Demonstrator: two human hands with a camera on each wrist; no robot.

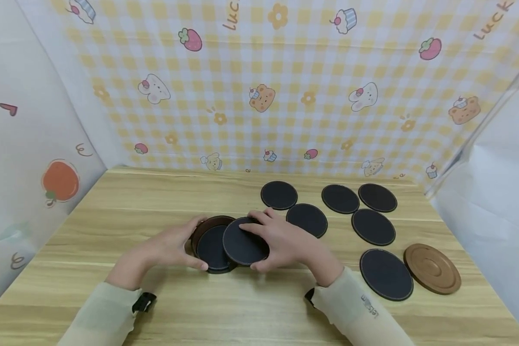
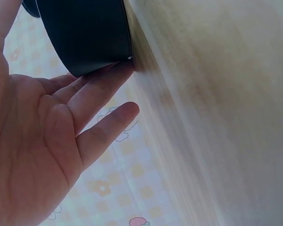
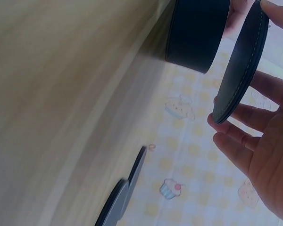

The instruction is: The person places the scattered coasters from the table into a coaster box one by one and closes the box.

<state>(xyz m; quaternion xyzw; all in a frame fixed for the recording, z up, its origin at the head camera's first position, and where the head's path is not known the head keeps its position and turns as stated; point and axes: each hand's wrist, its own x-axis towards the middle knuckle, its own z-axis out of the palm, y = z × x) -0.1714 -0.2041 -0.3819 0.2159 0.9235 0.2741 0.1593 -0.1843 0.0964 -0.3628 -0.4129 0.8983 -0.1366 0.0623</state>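
Observation:
A round dark coaster holder (image 1: 202, 230) with a brown inner wall stands on the table in the head view. My left hand (image 1: 169, 247) grips its left side, thumb at the front and fingers round the back. In the left wrist view, fingers touch the holder's black outer wall (image 2: 92, 35). Inside lies a black coaster (image 1: 212, 247). My right hand (image 1: 281, 240) holds another black stitched coaster (image 1: 245, 245) by its edge, tilted over the holder's right part. The right wrist view shows this coaster (image 3: 242, 66) raised off the table, beside the holder (image 3: 198, 37).
Several black coasters lie flat to the right, among them a back one (image 1: 278, 195), one close behind my right hand (image 1: 309, 220) and a front one (image 1: 387, 274). A brown ringed disc (image 1: 432, 268) touches the front one. A patterned cloth (image 1: 285, 120) hangs behind the table.

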